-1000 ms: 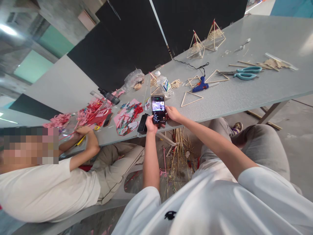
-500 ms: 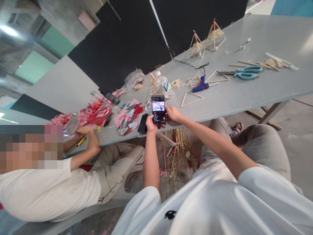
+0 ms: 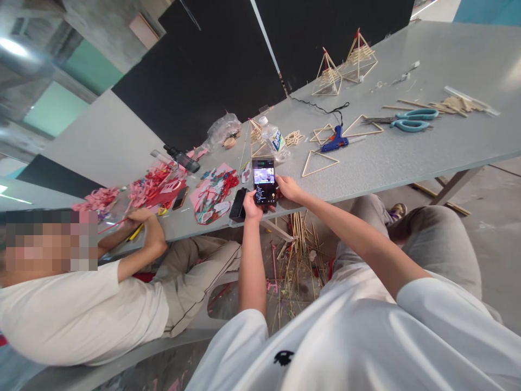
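A smartphone [image 3: 264,183] with a lit screen is held upright at the table's near edge. My left hand [image 3: 253,207] grips its lower left corner, with the thumb on the front. My right hand [image 3: 288,189] closes on its right side; the fingers behind the phone are partly hidden. Just left of my left hand lies a black case-like object [image 3: 238,205]. Behind the phone a clear plastic bottle [image 3: 272,136] leans to one side. Right of it are a blue glue gun [image 3: 335,139] and a triangle of thin sticks [image 3: 319,163].
Two stick pyramids [image 3: 326,76] stand at the back of the grey table [image 3: 431,149]. Blue-handled scissors [image 3: 415,120] and loose sticks [image 3: 456,106] lie to the right. At left, a seated person [image 3: 81,312] works near pink ribbons [image 3: 150,184]. Sticks [image 3: 299,233] stand under the table.
My hands and the phone stay in almost the same place. The person at left has shifted their head slightly to the left.
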Motion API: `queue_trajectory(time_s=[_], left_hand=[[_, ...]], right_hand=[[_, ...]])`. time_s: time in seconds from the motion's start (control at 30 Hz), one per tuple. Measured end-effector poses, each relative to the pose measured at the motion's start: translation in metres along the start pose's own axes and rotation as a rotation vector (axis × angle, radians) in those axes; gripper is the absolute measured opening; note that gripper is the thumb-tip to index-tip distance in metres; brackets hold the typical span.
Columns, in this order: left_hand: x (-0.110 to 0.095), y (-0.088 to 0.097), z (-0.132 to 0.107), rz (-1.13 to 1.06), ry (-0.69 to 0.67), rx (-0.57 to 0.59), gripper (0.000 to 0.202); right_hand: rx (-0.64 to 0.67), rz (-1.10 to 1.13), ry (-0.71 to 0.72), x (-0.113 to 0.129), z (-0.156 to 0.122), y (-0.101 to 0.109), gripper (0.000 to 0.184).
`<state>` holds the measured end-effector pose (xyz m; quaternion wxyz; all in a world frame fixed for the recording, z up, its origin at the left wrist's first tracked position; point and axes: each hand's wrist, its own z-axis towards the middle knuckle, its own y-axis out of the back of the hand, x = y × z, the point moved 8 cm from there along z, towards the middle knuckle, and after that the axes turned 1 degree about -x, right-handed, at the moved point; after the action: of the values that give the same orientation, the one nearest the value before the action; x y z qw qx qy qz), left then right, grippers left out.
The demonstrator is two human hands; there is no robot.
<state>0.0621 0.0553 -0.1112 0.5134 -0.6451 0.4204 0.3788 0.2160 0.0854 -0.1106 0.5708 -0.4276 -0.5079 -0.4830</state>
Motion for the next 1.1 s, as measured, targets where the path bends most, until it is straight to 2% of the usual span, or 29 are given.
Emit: queue_trajectory(time_s=[0.3,0.67,0.73,0.8,0.9,1.0,1.1], left_hand=[[0.001,0.001,0.002,-0.015,0.013,-0.008,0.041],[-0.002,0.002,0.002,-0.045,-0.046,-0.020,0.039],[-0.004,0.003,0.002,-0.054,-0.058,-0.034,0.039],[-0.005,0.002,0.001,-0.052,-0.061,-0.029,0.039],[-0.006,-0.003,-0.001,-0.027,-0.063,0.022,0.044],[-0.005,-0.005,-0.005,0.004,-0.055,0.041,0.049],[-0.003,0.002,-0.008,0.035,-0.034,-0.048,0.050]], right_hand=[[-0.006,-0.001,-0.024,-0.001,0.000,0.000,0.052],[-0.008,-0.022,0.011,-0.001,-0.002,-0.002,0.057],[-0.063,-0.032,0.027,-0.002,-0.001,0.003,0.053],[-0.199,-0.047,0.081,0.002,-0.003,0.016,0.047],[-0.367,-0.036,0.246,0.031,-0.015,0.038,0.040],[-0.190,0.045,0.387,0.091,-0.048,0.047,0.038],[-0.054,0.087,0.500,0.175,-0.113,0.067,0.039]])
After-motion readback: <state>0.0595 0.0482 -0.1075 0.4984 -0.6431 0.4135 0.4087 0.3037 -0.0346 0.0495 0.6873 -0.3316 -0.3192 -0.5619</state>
